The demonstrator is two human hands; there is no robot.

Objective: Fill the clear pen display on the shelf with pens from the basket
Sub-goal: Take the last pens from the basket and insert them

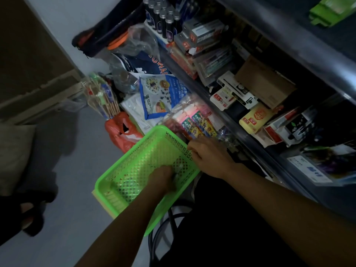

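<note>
A bright green lattice basket [134, 160] sits tilted at lower centre of the frame; its pens are too blurred to make out.

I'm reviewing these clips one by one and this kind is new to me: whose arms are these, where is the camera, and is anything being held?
There is no machine here. One camera worn on a person's head looks down at their bare arms. The left hand reaches into a green basket, fingers curled on something pale; blur hides what it is. The right hand rests on the basket's far rim. Behind lies a shelf crowded with boxed stationery, and an orange bag sits on the floor.
</note>
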